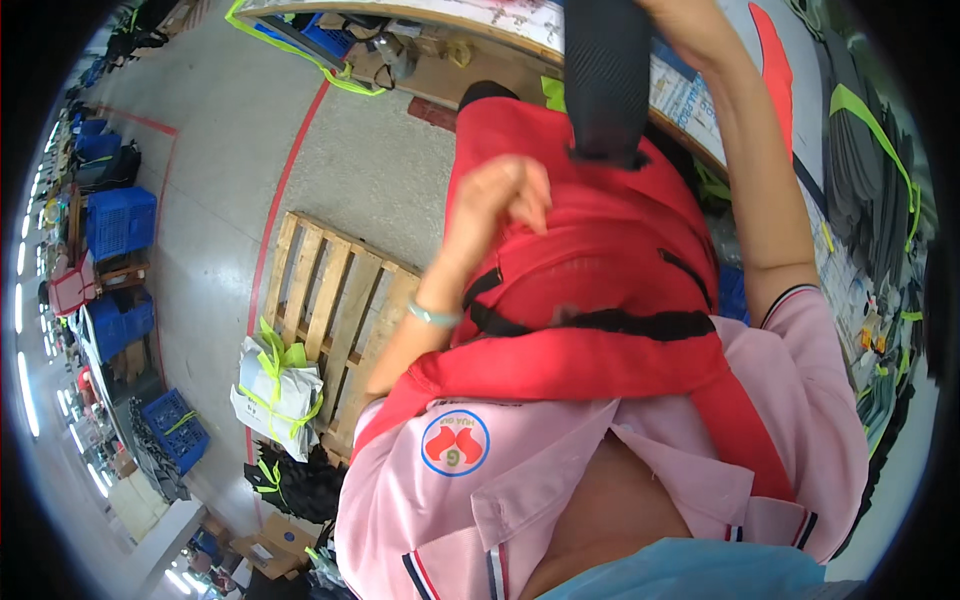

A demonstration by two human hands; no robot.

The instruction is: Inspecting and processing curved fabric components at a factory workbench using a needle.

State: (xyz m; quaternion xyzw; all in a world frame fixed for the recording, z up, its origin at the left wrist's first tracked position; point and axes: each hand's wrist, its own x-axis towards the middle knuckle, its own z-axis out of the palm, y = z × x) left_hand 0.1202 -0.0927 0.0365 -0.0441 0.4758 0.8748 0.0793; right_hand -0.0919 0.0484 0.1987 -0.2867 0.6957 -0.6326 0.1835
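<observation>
My left hand [508, 192] hovers over the red apron [590, 240] on my lap, its fingers curled in and slightly blurred, with nothing visible in them. At the top edge, my right hand [690, 28] reaches across the worktable and meets a long black textured strip [607, 75]. The strip hangs over the apron with its lower end free; its upper end runs out of the picture. Most of the right fingers are cut off by the frame, but they appear closed on the strip's side.
On the worktable [685, 100] to the right lie a red flat piece [773, 75] and stacked dark grey pieces [855, 170] tied with a yellow-green strip. A wooden pallet [325, 285] stands on the floor at left, near a tied white bundle [277, 392]. Blue crates [122, 222] line the far left.
</observation>
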